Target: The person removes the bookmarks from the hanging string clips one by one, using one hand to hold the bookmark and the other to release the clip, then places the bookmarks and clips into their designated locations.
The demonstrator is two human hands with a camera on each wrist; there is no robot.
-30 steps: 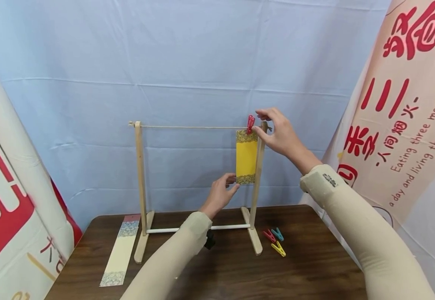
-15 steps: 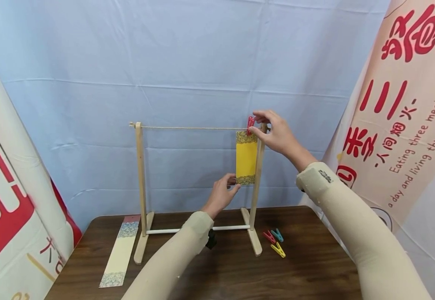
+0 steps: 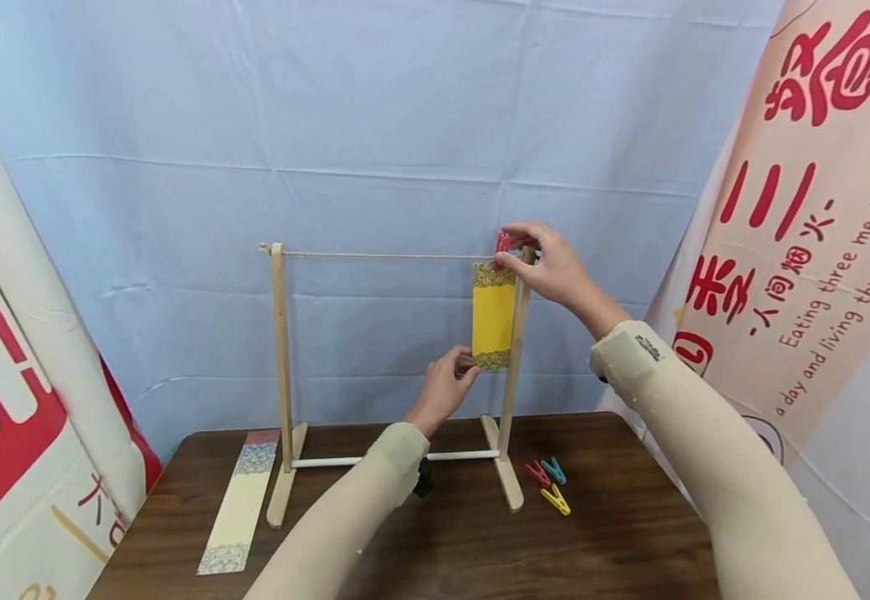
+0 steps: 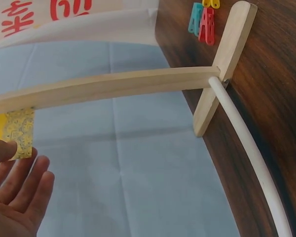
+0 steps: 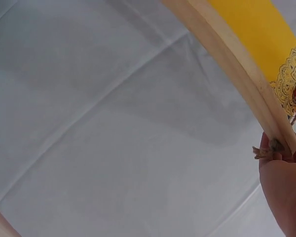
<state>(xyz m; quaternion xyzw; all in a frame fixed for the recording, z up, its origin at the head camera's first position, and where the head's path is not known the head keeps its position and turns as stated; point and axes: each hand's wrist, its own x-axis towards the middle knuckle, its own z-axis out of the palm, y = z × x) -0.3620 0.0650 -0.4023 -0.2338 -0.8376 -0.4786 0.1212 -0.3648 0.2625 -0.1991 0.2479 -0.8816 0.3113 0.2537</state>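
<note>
A yellow card (image 3: pixel 492 321) with dark patterned bands at both ends hangs upright at the right end of a string (image 3: pixel 390 255). The string is stretched between the posts of a wooden stand (image 3: pixel 281 350). At the card's top edge sits a red clothespin (image 3: pixel 502 242), which my right hand (image 3: pixel 555 267) pinches between thumb and fingers. My left hand (image 3: pixel 441 390) holds the card's lower left corner. In the left wrist view the thumb lies on the near side of its patterned band (image 4: pixel 22 131). The right fingertips are partly hidden behind the post in the right wrist view.
Right of the stand's foot lie a red clothespin (image 3: pixel 538 473), a blue one (image 3: pixel 555 469) and a yellow one (image 3: pixel 557 500). A long cream card (image 3: pixel 238 504) with patterned ends lies left of the stand on the brown table (image 3: pixel 615 500). A white bar (image 3: pixel 461 455) joins the feet.
My right hand has moved slightly left, and its thumb and fingers have closed on the red clothespin. The left hand stays at the card's lower corner, almost unmoved.
</note>
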